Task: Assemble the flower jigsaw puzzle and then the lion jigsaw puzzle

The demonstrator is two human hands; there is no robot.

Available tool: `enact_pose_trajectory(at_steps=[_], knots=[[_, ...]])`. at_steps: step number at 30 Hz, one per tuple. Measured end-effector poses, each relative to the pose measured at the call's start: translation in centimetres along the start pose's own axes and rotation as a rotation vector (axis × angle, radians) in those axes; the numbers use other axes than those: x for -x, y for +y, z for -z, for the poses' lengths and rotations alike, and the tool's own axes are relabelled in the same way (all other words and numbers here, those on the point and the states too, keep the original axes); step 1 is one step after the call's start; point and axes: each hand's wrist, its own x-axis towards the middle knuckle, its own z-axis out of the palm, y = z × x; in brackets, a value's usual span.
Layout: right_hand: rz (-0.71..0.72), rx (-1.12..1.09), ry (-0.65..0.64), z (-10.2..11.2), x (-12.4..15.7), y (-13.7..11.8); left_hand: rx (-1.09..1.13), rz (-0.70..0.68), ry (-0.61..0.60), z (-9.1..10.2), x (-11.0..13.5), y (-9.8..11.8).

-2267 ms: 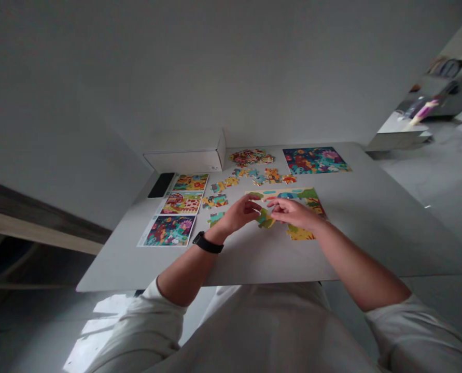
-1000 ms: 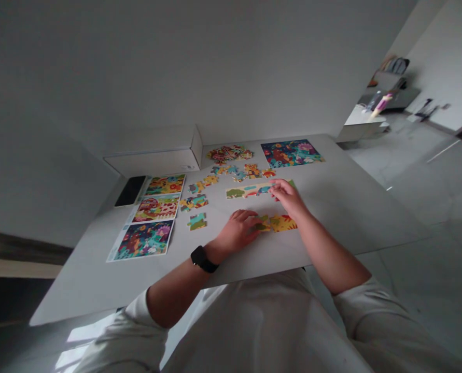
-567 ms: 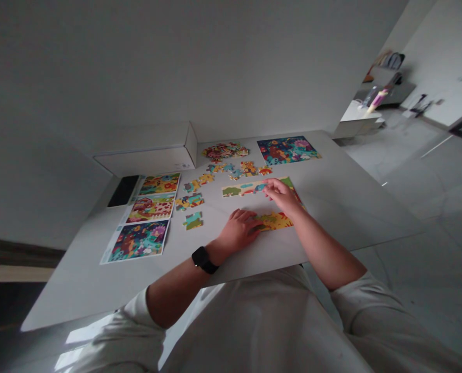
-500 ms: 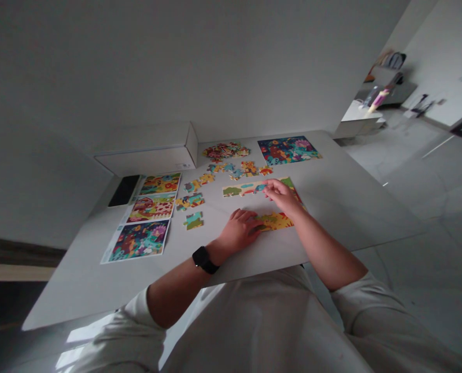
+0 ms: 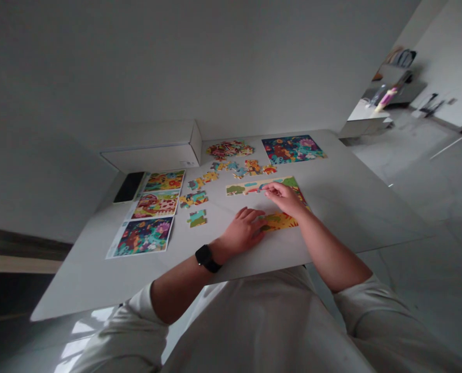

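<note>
A partly joined jigsaw puzzle [image 5: 236, 189] lies in front of me, with a top strip, a right side and a yellow lower strip [image 5: 279, 221]. My right hand [image 5: 284, 199] is at the top strip, thumb and fingertips closed on a small bluish puzzle piece [image 5: 261, 187] at its lower edge; the fingers partly hide it. My left hand [image 5: 243, 230] lies with fingers stretched out on the table, its fingertips at the left end of the yellow strip. Loose puzzle pieces [image 5: 197, 218] lie to the left, and more pieces [image 5: 253, 167] lie beyond the top strip.
A heap of pieces [image 5: 231, 149] sits near the wall, beside a dark colourful picture sheet [image 5: 294, 149]. At the left are a sheet with three pictures [image 5: 144, 237] and a black phone [image 5: 128, 187]. Behind stands a white box [image 5: 153, 155]. The white table's front edge [image 5: 254, 273] is close to my body.
My right fingertips have come down slightly onto the top strip with the bluish piece. The left hand stays in place. The whole view has shifted a little.
</note>
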Motion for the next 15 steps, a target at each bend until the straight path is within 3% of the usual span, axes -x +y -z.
enact_pose_trajectory(at_steps=[7, 11, 15], knots=[[0.1, 0.221, -0.101, 0.0, 0.5, -0.1, 0.045, -0.054, -0.084, 0.5, 0.2, 0.6], [0.157, 0.286, -0.135, -0.2, 0.7, 0.2, 0.085, 0.003, 0.046, 2.4, 0.3, -0.4], [0.173, 0.316, -0.134, -0.3, 0.7, 0.7, 0.055, 0.137, 0.25, 6.2, 1.5, -3.1]])
